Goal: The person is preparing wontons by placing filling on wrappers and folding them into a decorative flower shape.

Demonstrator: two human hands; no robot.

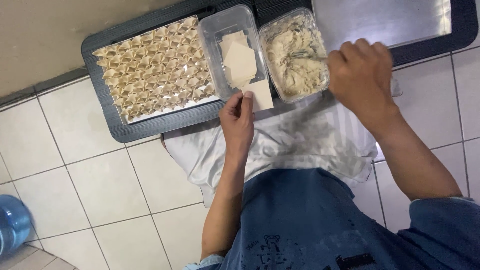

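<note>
L hand: left hand (237, 120) just below the clear rectangular plastic tub (231, 50); thumb and fingers pinched on one pale square dough wrapper (260, 95), rest of fingers curled loosely together.
Wrapper: lies flat-ish, top edge overlapping the tub's near rim, lower corner in the pinch.
R hand: right hand (361, 75) to the right of the tub, over the near-right edge of the second clear tub (295, 52); fingers closed in a fist round a thin metal utensil (307, 55). Utensil tip sits in the filling; can't tell if spoon or fork.
Tub 1: clear rectangular plastic tub holds a small loose stack of pale square wrappers (239, 60), approx. centre, fanned at angles.
Tub 2: touching tub 1 on its right side; nearly full of lumpy cream-coloured filling paste (290, 65).
Tray: black rectangular tray (107, 117) left of tub 1, w/ tight rows of folded tan dumplings (155, 70) covering most of it.
Surface: tubs and tray rest on a dark ribbed board; shiny metal sheet (385, 20) further right of tub 2.
Lap: pale striped cloth (300, 145) below the tubs, under both hands.
Floor: white tiles; blue water bottle (12, 225) far left and well below the tray.
</note>
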